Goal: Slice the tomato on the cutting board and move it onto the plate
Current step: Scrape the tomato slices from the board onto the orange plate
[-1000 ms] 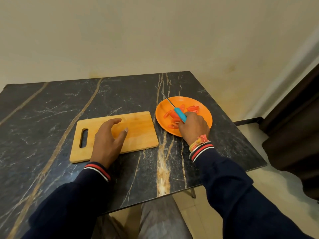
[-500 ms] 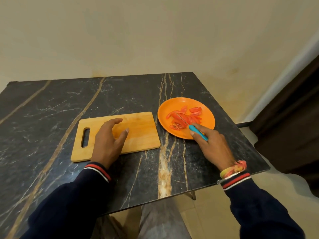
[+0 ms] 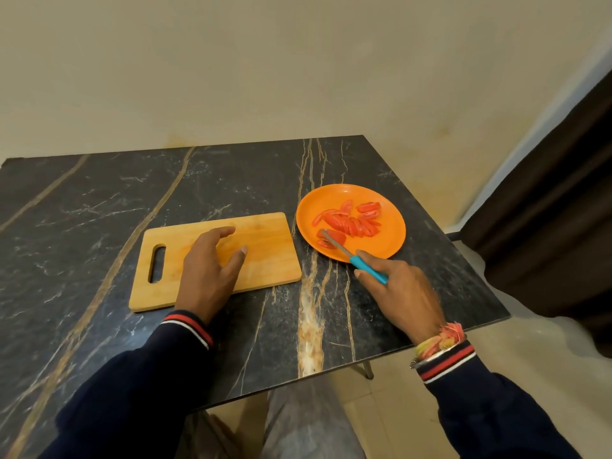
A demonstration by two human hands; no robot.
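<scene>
My right hand (image 3: 402,289) has drawn back off the plate (image 3: 390,240), still grasping the knife (image 3: 352,258), its tip over the tomato slices (image 3: 347,223) now uncovered there. My left hand (image 3: 208,276) stays flat and released on the bare cutting board (image 3: 265,246); the transfer looks finished.

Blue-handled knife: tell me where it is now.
The blue-handled knife is in the right hand, right of the wooden cutting board, blade tip over the orange plate's near edge.

Black marble table (image 3: 99,207), beige wall (image 3: 265,67), dark curtain (image 3: 546,200) right.
</scene>
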